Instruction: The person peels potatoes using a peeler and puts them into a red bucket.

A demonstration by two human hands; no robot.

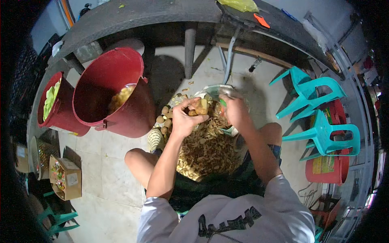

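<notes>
My left hand (185,119) is closed around a potato (202,106), whose upper side shows pale, bare flesh beside brown skin. Close to its right, my right hand (235,109) grips a tool with a grey metal part (231,93); motion blurs it, and its exact kind is hard to make out. Green and orange show by those fingers. Beneath both hands, between my knees, lies a large heap of brown and pale peelings (210,150). Several unpeeled potatoes (164,120) sit beside the heap, left of my left hand.
A large red bucket (139,105) at the left holds yellow peeled potatoes (120,98). Farther left stands a smaller red bucket (65,117) with light green pieces. A dark table (146,12) spans the far side. Turquoise plastic chairs (324,131) and a cardboard box (71,182) flank me.
</notes>
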